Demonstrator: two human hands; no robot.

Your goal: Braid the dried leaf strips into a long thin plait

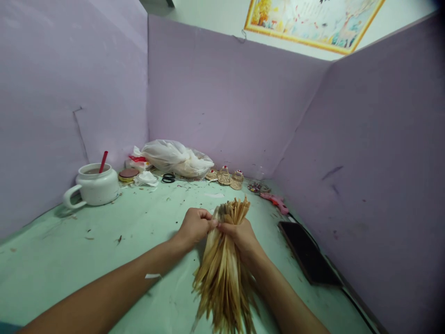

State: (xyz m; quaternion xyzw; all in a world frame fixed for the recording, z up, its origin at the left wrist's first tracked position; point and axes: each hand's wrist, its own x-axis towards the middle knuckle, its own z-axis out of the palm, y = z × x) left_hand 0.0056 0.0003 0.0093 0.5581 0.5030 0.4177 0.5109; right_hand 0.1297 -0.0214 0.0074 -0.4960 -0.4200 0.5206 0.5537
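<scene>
Pinching at its gathered neck, the left hand [195,226] and the right hand [246,235] meet on a bundle of dry strips [222,269], which makes the middle of the dial if the back wall [222,93] is twelve. The left presses thumb and forefinger together at the bundle's left edge, on what looks like a paler strip; the right lays its thumb across the front, its fingers wrapped behind, where their exact hold cannot be told. Holding it there presumably keeps the short ends bunched toward twelve while the long ends fan loosely toward six. The right seems to do the steadying, which would leave the left for finer work. Other things sit farther out on the green tabletop [149,222], probably so the strips have room to spread: a white pot [100,188] holding a red stick [103,161] at ten, black scissor handles [169,177] and a plastic bag [174,157] near eleven, small woven pieces [224,176] at twelve, a pink tool [273,200] at two, a dark-screened device [308,253] between three and four.
</scene>
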